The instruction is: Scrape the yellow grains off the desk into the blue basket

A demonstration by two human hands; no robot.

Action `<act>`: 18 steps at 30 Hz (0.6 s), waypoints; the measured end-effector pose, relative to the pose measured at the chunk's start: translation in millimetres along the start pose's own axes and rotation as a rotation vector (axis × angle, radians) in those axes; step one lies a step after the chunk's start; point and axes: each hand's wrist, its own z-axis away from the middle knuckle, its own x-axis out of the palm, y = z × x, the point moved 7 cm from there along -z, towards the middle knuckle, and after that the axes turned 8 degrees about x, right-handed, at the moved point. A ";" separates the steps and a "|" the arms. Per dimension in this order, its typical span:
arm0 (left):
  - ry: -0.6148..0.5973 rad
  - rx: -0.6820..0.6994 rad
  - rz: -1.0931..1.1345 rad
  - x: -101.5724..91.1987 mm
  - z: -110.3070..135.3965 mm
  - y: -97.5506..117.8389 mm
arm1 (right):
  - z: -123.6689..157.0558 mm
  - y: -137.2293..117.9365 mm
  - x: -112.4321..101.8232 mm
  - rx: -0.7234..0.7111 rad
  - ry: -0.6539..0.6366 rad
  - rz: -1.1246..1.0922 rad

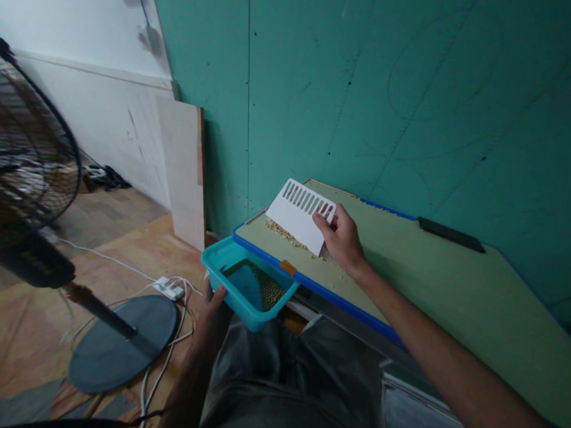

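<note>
My right hand (341, 241) grips the right end of a white plastic plate with a row of slots (292, 220), tilted on its long edge on the tabletop. Along that lower edge lies a strip of small yellowish beans or kernels (280, 230). My left hand (213, 301) holds a turquoise plastic basin (253, 310) by its left side, just below the table's front edge. Inside the basin, greenish grains (270, 292) are heaped toward the right; their kind is too small to tell. The fingers under the basin are hidden.
The pale green tabletop (437, 298) has a blue rim and meets a green wall (316, 78). A dark flat bar (452, 234) lies at its back edge. Left are a standing fan (28, 154), a power strip (168, 288) with cables and a leaning board (182, 173).
</note>
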 end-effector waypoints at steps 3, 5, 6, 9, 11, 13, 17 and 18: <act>0.007 -0.004 0.008 -1.5 -1.5 -1.9 | 0.8 -1.1 1.3 0.000 -0.001 -0.007; -0.001 -0.009 0.009 -1.6 -2.3 -3.6 | 1.1 -1.7 1.4 -0.001 0.002 -0.010; 0.001 -0.006 0.010 -2.0 -2.6 -4.0 | 1.2 -1.9 1.4 -0.001 0.001 -0.012; 0.018 0.008 0.016 -3.3 -2.7 -4.0 | 1.8 -2.1 2.2 0.007 -0.012 -0.022; 0.012 0.011 0.019 -2.6 -2.1 -3.6 | 2.5 -2.3 3.2 0.015 -0.025 -0.037; -0.003 0.010 0.021 -0.7 -1.1 -3.0 | 3.4 -3.0 4.5 0.018 -0.036 -0.051; -0.002 0.024 -0.005 0.9 0.3 -0.1 | 5.3 -5.5 6.9 0.018 -0.052 -0.069; -0.004 0.025 -0.011 1.3 0.5 0.3 | 5.8 -6.2 7.3 0.017 -0.054 -0.070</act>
